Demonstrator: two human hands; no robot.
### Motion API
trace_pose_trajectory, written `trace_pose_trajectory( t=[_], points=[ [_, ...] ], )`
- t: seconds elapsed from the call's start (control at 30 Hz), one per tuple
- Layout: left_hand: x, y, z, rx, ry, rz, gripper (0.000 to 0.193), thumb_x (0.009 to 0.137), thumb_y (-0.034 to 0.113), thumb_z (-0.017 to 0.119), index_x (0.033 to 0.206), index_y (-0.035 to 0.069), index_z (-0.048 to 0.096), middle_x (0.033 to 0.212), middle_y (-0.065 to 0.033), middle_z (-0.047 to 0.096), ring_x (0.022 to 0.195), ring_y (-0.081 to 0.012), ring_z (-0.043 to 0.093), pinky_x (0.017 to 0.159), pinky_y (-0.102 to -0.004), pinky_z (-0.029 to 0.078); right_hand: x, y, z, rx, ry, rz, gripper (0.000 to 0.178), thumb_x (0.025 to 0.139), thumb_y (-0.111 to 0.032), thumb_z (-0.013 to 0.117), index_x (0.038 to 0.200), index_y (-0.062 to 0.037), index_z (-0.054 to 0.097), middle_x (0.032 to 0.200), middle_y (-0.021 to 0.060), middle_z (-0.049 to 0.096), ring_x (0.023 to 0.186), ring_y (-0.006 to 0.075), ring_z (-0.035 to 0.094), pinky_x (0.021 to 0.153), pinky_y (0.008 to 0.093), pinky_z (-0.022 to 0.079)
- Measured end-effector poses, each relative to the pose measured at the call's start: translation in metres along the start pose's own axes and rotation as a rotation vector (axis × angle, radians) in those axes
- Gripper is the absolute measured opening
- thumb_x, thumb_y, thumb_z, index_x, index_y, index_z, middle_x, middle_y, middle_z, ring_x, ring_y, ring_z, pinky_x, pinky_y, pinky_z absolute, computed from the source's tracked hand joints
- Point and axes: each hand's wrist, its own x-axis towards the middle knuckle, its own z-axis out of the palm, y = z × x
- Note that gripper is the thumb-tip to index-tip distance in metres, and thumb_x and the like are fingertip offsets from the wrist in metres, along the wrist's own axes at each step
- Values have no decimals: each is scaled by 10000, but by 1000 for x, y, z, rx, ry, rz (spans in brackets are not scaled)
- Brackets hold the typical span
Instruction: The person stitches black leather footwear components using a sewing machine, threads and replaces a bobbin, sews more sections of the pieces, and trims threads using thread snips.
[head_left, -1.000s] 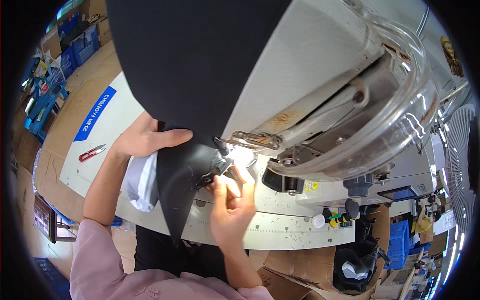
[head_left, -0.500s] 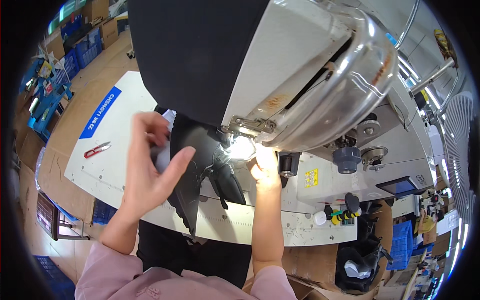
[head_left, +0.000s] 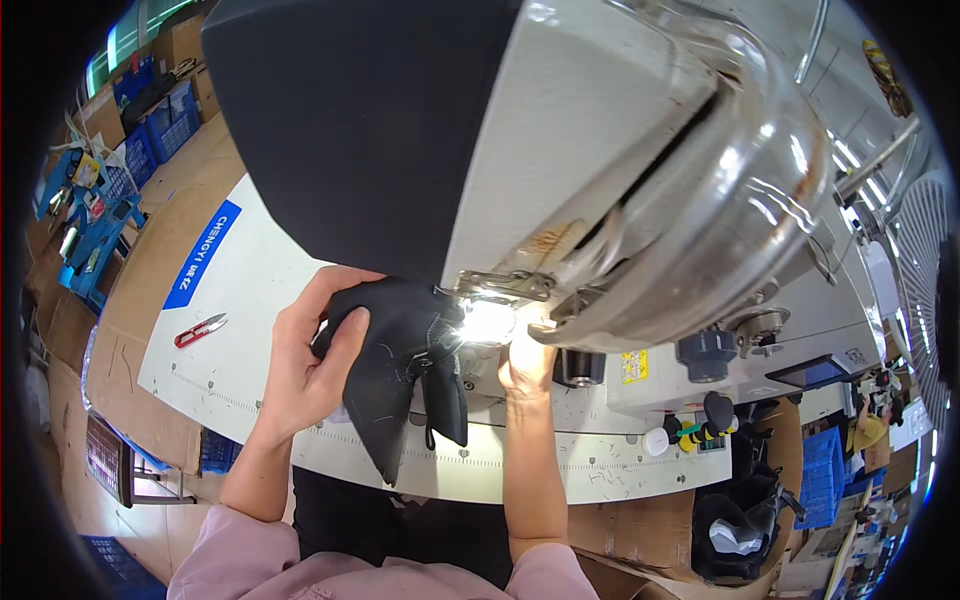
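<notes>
My left hand [head_left: 312,365] grips the left edge of a black piece of leather-like material [head_left: 385,340], with thumb on top and fingers curled behind. This piece drapes over the white sewing machine bed, its pointed lower end hanging toward me. Loose threads and a small black strap [head_left: 443,405] show at its right side. My right hand [head_left: 528,362] is beneath the sewing machine head [head_left: 600,200], close to the brightly lit needle area [head_left: 488,320]. Glare and the machine hide its fingertips, so what they touch cannot be made out.
Red-handled thread snips [head_left: 200,330] lie on the white table [head_left: 250,385] beside a blue label strip [head_left: 203,254]. Thread spools [head_left: 690,437] stand on the right. Below them, a cardboard box [head_left: 640,525] sits next to black pieces [head_left: 740,530]. Thread scraps litter the tabletop.
My left hand has come down from above the black piece and closed on its edge. The material has folded over and shifted. My right hand stays by the needle. My view has shifted slightly.
</notes>
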Motion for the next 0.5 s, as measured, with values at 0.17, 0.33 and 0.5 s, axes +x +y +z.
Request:
trace_pose_trajectory(
  t=[0.17, 0.33, 0.5],
  points=[
    [6, -9, -11, -4, -73, -17, 216, 875, -11, 517, 1083, -28, 575, 838, -35, 601, 722, -78, 496, 658, -222, 412, -3, 7, 1, -113, 230, 22, 323, 939, -130, 563, 1231, -26, 473, 1110, 61, 580, 1009, 169, 582, 875, 327, 503],
    [14, -22, -13, -54, -95, -3, 188, 883, 6, 541, 1064, -29, 578, 829, -18, 596, 713, -66, 485, 639, -221, 398, -7, 3, 8, -89, 265, 37, 148, 939, -59, 505, 1085, -41, 517, 966, 32, 564, 871, 130, 579, 791, 294, 511],
    [22, -29, -24, -81, -165, -14, 145, 887, 21, 568, 1020, -32, 590, 813, -15, 596, 710, -65, 491, 634, -225, 403, -7, 7, 24, -193, 425, 9, 93, 947, -65, 499, 1038, -50, 513, 937, 22, 550, 837, 122, 567, 749, 289, 511]
  ],
)
